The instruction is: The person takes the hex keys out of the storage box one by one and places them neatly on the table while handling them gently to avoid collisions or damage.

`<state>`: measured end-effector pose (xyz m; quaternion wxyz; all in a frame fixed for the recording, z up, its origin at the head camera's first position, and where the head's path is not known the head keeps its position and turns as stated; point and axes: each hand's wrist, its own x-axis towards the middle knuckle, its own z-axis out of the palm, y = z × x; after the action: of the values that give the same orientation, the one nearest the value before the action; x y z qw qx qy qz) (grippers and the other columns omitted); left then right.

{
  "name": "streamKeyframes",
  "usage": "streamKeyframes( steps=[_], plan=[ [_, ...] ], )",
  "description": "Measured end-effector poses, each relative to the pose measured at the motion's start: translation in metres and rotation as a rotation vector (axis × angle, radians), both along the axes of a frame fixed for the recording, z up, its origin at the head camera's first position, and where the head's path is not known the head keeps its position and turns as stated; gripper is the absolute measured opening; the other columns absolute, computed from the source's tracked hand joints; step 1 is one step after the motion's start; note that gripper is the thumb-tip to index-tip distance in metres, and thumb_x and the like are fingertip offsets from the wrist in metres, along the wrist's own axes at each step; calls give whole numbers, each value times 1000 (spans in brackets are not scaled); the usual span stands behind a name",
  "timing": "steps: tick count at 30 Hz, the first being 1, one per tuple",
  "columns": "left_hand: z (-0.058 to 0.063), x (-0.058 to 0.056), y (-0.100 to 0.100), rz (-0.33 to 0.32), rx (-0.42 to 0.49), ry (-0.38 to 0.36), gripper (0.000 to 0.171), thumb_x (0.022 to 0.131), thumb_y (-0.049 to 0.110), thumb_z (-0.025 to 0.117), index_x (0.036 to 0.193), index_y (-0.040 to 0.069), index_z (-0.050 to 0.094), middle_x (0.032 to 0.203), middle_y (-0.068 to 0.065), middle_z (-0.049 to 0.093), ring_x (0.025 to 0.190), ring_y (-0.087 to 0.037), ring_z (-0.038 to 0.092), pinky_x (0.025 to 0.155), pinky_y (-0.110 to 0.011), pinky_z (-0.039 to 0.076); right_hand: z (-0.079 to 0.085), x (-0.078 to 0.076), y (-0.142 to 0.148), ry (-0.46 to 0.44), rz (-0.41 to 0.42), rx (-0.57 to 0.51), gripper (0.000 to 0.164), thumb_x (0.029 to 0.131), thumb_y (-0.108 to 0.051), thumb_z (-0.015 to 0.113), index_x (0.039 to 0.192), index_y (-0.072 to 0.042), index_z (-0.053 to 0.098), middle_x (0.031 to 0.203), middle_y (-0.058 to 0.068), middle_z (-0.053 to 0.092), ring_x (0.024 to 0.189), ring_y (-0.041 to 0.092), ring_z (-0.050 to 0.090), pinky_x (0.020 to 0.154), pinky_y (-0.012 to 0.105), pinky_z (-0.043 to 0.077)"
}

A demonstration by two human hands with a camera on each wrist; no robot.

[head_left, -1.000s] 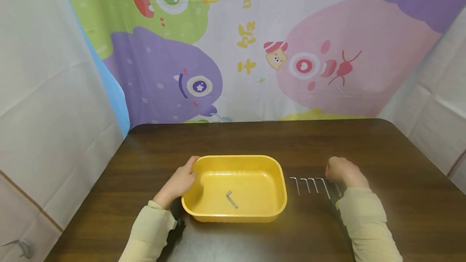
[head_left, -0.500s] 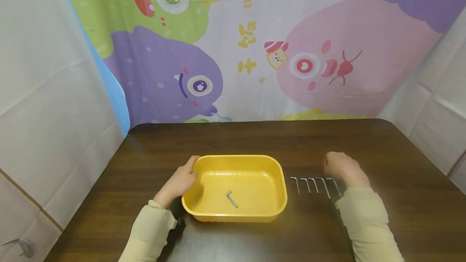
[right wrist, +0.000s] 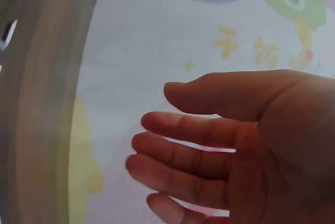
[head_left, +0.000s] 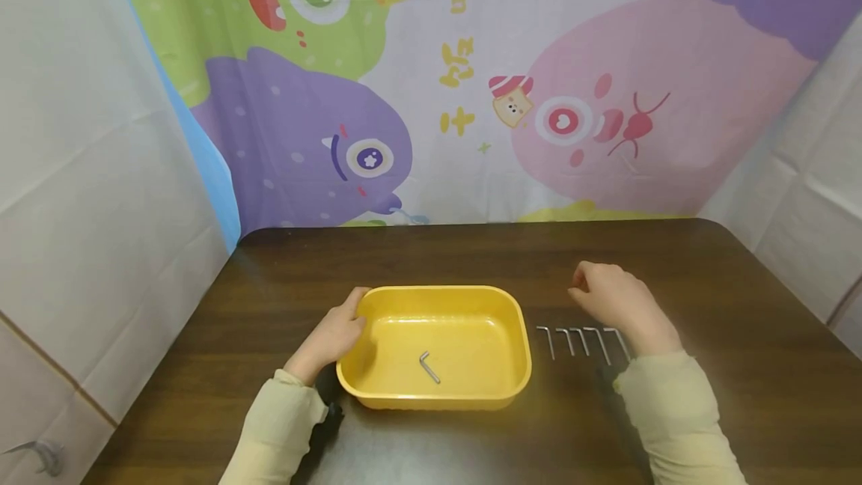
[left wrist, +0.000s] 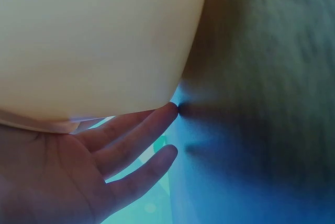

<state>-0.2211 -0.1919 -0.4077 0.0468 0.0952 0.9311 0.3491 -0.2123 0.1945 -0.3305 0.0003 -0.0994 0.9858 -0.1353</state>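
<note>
A yellow plastic tray (head_left: 434, 398) stands on the table with one L-shaped hex key (head_left: 429, 367) lying in it. My left hand (head_left: 331, 337) holds the tray by its left end, thumb over the rim; in the left wrist view the fingers (left wrist: 141, 132) lie along the outside wall. To the right, several silver hex keys (head_left: 596, 345) lie in a row. Just above and behind the row's right end hovers my right hand (head_left: 622, 302). In the right wrist view its fingers (right wrist: 178, 174) are loosely bent, with nothing between them and the thumb.
The dark wooden table (head_left: 431, 257) backs onto a cartoon-printed curtain (head_left: 465, 171). Pale panels close off the left and right sides. A dark object (head_left: 326, 425) shows below the left wrist.
My right hand has risen from the right end of the hex key row and shifted left, uncovering the rightmost key. The left hand and the tray stay put.
</note>
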Motion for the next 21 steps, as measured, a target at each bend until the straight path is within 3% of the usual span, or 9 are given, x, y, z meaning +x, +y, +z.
streamKeyframes(
  steps=[5,10,15,21],
  plan=[
    [0,0,0,-2,3,-2,41,90,7,38,131,9,37,112,-22,57,81,-26,54,70,-37,45,6,7,-18,88,45,-22,15,83,-19,58,90,-6,60,75,2,58,66,18,53,61,37,44],
    [-1,0,-2,-3,10,-16,41,91,9,38,132,10,37,113,-22,56,78,-25,54,67,-35,45,1,14,-45,181,139,-20,9,81,-18,61,85,-10,61,70,-2,54,62,13,49,59,32,43],
    [-1,1,-3,-5,14,-22,41,91,9,37,132,10,36,112,-22,56,76,-25,54,65,-35,45,-3,19,-70,197,227,-27,9,82,-18,61,87,-10,62,70,-4,52,62,11,46,58,27,41],
    [0,-1,0,-5,9,-9,40,91,9,37,132,10,36,112,-21,56,79,-25,54,68,-36,44,-5,19,-88,216,264,-13,8,82,-18,62,85,-11,62,71,-4,53,60,10,46,57,26,40]
  ],
)
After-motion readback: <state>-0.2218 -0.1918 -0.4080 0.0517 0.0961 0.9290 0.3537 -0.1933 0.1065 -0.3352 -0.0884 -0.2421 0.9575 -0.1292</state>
